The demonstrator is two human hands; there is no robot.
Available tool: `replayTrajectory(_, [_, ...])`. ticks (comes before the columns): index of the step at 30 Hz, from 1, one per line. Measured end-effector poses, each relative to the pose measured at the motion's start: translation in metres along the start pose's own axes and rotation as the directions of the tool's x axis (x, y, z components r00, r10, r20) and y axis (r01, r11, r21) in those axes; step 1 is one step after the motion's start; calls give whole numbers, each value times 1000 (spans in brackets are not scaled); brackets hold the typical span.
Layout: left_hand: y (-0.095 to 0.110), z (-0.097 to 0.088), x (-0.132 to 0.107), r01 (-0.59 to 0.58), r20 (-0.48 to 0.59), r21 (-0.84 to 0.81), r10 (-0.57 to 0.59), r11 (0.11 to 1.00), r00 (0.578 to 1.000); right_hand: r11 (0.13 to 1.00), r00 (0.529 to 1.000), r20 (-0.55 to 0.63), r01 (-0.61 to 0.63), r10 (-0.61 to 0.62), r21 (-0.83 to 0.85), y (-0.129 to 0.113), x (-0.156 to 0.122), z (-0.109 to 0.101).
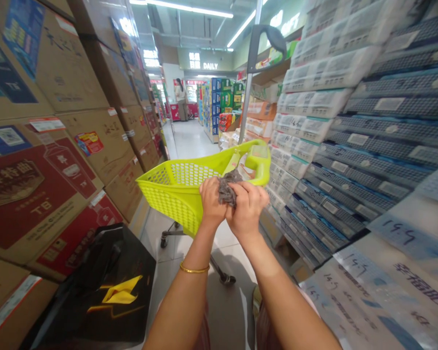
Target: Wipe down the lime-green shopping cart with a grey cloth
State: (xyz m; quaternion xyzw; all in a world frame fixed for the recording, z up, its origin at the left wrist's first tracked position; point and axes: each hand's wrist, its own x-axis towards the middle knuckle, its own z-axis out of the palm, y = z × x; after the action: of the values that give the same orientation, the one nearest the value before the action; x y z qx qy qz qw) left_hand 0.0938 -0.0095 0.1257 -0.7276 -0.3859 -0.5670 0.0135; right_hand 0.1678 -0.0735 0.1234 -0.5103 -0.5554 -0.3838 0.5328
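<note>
Both my hands are raised together in front of me, gripping a crumpled grey cloth (227, 188) between them. My left hand (210, 200) is closed on the cloth's left side; a gold bangle sits on that wrist. My right hand (248, 208) is closed on its right side. Just beyond the hands stands a lime-green plastic basket (175, 187) mounted on a wheeled trolley, its handle post rising behind.
Stacked cardboard cartons (51, 160) line the left of the aisle, with a black bag (105, 287) on the floor beside them. Shelves of packaged tissue (350, 146) fill the right. A person (180, 99) stands far down the tiled aisle.
</note>
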Motion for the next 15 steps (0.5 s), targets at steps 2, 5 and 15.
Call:
replayTrajectory(2, [-2, -3, 1, -24, 11, -18, 24, 1000, 1000, 999, 999, 18, 43, -43, 7, 5, 1, -1])
replayTrajectory(5, [-1, -9, 4, -32, 37, -40, 33, 999, 999, 998, 998, 8, 55, -55, 21, 15, 7, -7])
replayTrajectory(15, [-1, -13, 8, 9, 27, -83, -6, 997, 1000, 987, 985, -81, -144, 150, 71, 24, 23, -15])
